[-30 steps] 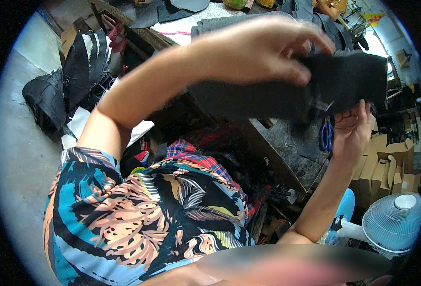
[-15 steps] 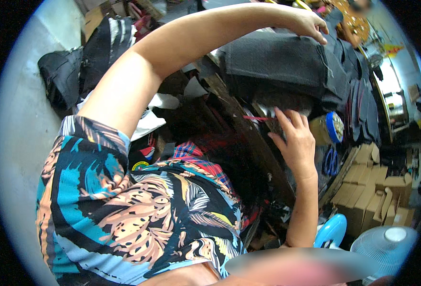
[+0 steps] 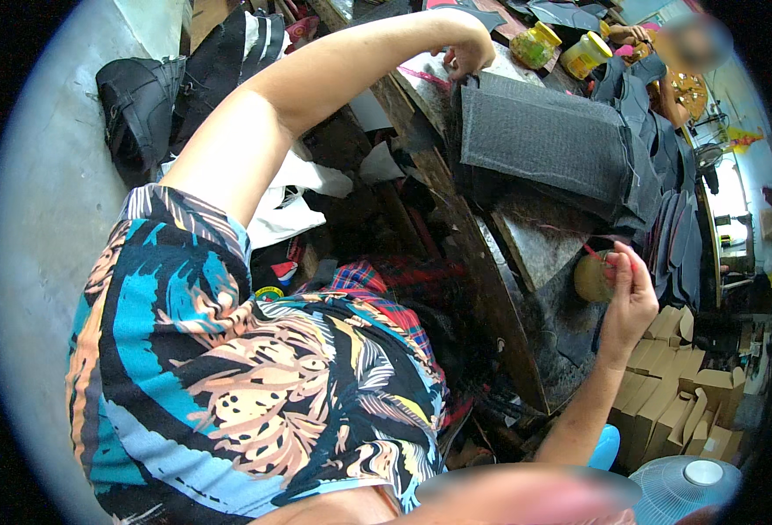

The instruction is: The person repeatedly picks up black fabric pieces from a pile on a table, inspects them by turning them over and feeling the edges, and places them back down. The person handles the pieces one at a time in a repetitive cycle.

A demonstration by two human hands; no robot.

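Note:
My right hand (image 3: pixel 631 293) is closed, with a thin pink-red strip (image 3: pixel 590 248) pinched at its fingertips. It is in front of a jar (image 3: pixel 590 282) that it partly covers. To its upper left lies a thick stack of dark grey fabric pieces (image 3: pixel 543 131) on the worktable. My left arm reaches across the top of the view, and my left hand (image 3: pixel 469 51) is bent down with curled fingers at the stack's far left corner. Another length of pink strip (image 3: pixel 425 77) lies beside those fingers. What the left fingers grip is hidden.
Two yellow-labelled jars (image 3: pixel 534 45) stand beyond the stack, near another person's hand (image 3: pixel 628 35). More dark cut pieces (image 3: pixel 673 241) lie at right, above cardboard boxes (image 3: pixel 666 394). A fan (image 3: pixel 688 490) is at lower right. Black shoes (image 3: pixel 136 114) are at left, by the wall.
My right hand has moved right and away from the stack's near edge, and the pink strip now shows at its fingers. My left hand has drawn back left to the stack's far corner.

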